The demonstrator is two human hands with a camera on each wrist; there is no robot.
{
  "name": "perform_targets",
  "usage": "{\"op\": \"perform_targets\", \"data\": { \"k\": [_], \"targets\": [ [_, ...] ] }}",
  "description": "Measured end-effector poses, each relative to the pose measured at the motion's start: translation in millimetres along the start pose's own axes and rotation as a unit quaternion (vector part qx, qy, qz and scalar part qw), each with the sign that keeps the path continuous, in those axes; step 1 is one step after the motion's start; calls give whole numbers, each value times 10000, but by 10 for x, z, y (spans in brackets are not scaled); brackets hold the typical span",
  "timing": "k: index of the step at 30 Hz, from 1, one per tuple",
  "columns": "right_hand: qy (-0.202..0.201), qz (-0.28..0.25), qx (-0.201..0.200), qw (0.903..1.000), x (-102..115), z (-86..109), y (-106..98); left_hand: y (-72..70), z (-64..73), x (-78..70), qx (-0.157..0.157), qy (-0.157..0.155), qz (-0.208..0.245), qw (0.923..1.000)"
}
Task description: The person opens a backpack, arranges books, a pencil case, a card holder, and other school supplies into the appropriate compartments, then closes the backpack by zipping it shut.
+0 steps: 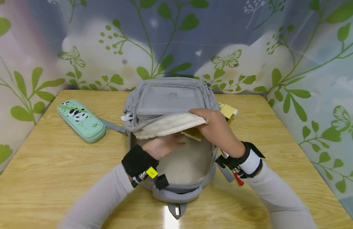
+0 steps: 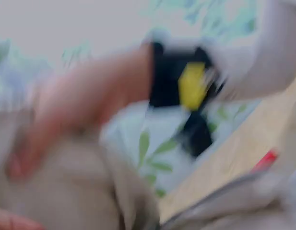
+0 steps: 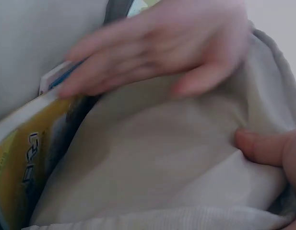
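Note:
A grey backpack (image 1: 176,95) lies on the table with its main compartment unzipped and its cream lining (image 1: 185,162) showing. My right hand (image 1: 219,130) grips the edge of the raised front flap (image 1: 170,125), and its thumb (image 3: 260,146) presses on the lining in the right wrist view. My left hand (image 1: 162,146) reaches inside beneath the flap, fingers extended and partly hidden. In the right wrist view those fingers lie by the top edge of a yellow book (image 3: 28,163) that stands inside the bag. The left wrist view is blurred.
A mint-green panda pencil case (image 1: 82,121) lies on the table (image 1: 50,165) left of the bag, near a grey strap (image 1: 113,125). Yellow objects (image 1: 229,113) sit behind the bag's right side, and a red item (image 1: 238,179) shows below the right wrist. Patterned cloth hangs behind.

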State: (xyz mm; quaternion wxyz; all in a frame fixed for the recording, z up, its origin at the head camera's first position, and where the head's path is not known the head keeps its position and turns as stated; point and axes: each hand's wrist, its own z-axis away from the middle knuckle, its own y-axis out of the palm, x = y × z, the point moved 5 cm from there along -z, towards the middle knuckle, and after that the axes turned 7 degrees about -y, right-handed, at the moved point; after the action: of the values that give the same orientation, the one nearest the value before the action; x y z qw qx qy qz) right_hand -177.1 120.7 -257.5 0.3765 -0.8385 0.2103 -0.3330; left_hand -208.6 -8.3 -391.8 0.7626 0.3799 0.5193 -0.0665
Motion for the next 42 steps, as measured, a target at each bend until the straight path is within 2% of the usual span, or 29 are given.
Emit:
{"op": "perform_targets", "data": {
  "k": [1, 2, 3, 4, 5, 7, 8, 9, 10, 11, 13, 15, 16, 17, 18, 19, 20, 21, 23, 25, 27, 29, 33, 35, 37, 38, 40, 42],
  "targets": [
    [-2, -21, 10, 10000, -11, -2, 4, 262, 246, -126, 113, -257, -230, 9993],
    [-4, -46, 19, 10000, -20, 0, 10, 453, 433, -214, 392, -448, 28, 9982],
    [-16, -52, 35, 10000, -28, 2, 20, 592, 592, -272, 679, -777, -166, 9945],
    [-31, -38, 58, 10000, -37, 10, 34, 659, 724, -298, 1083, -961, -428, 9885],
    [-49, -7, 108, 9999, -43, 24, 52, 686, 850, -319, 1548, -1067, -748, 9793],
    [-122, 110, 318, 9994, -46, 74, 101, 624, 1079, -358, 2270, -1094, -1269, 9594],
    [-168, 190, 479, 9985, -47, 111, 131, 552, 1177, -392, 2492, -996, -1476, 9519],
    [-216, 296, 694, 9969, -48, 156, 163, 454, 1264, -428, 2577, -896, -1627, 9482],
    [-270, 374, 972, 9942, -49, 208, 199, 337, 1342, -473, 2547, -765, -1723, 9485],
    [-349, 471, 1303, 9897, -49, 264, 236, 206, 1407, -525, 2435, -625, -1796, 9511],
    [-491, 543, 2131, 9743, -56, 388, 320, -89, 1499, -629, 1814, -515, -1847, 9645],
    [-462, 421, 3140, 9474, -78, 523, 401, -407, 1539, -712, 891, -467, -1929, 9760],
    [-412, 270, 3608, 9314, -89, 579, 433, -558, 1543, -741, 379, -450, -1982, 9784],
    [-343, 127, 4010, 9154, -104, 622, 456, -701, 1536, -756, -156, -432, -2117, 9762],
    [-251, -95, 4349, 9001, -114, 646, 468, -824, 1520, -765, -681, -422, -2307, 9697],
    [-154, -279, 4607, 8870, -119, 645, 470, -932, 1495, -767, -1144, -401, -2531, 9598],
    [-80, -459, 4743, 8791, -127, 619, 467, -1020, 1461, -760, -1554, -416, -2792, 9466],
    [-85, -575, 4779, 8765, -126, 564, 460, -1092, 1417, -747, -1869, -434, -3024, 9337],
    [-97, -706, 4700, 8798, -119, 398, 448, -1194, 1301, -706, -2288, -554, -3466, 9080],
    [-143, -581, 4568, 8876, -106, 192, 463, -1257, 1168, -657, -2484, -729, -3694, 8925],
    [-212, -308, 4466, 8940, -97, -16, 520, -1293, 1041, -611, -2526, -888, -3812, 8849],
    [-359, 26, 4437, 8954, -90, -204, 610, -1322, 952, -592, -2541, -998, -3918, 8786],
    [-550, 911, 4526, 8853, -138, -487, 839, -1367, 885, -602, -2461, -993, -4004, 8771],
    [-453, 1207, 4562, 8805, -191, -584, 945, -1386, 885, -598, -2388, -1059, -4038, 8767],
    [-320, 1353, 4579, 8781, -248, -652, 1044, -1406, 900, -581, -2333, -1135, -4159, 8716],
    [-250, 1359, 4576, 8783, -272, -676, 1087, -1416, 910, -570, -2333, -1163, -4292, 8648],
    [-123, 1351, 4563, 8794, -306, -712, 1158, -1423, 936, -555, -2386, -1136, -4675, 8436],
    [-56, 1402, 4553, 8792, -328, -731, 1212, -1414, 960, -557, -2477, -896, -5263, 8084]
  ]
}}
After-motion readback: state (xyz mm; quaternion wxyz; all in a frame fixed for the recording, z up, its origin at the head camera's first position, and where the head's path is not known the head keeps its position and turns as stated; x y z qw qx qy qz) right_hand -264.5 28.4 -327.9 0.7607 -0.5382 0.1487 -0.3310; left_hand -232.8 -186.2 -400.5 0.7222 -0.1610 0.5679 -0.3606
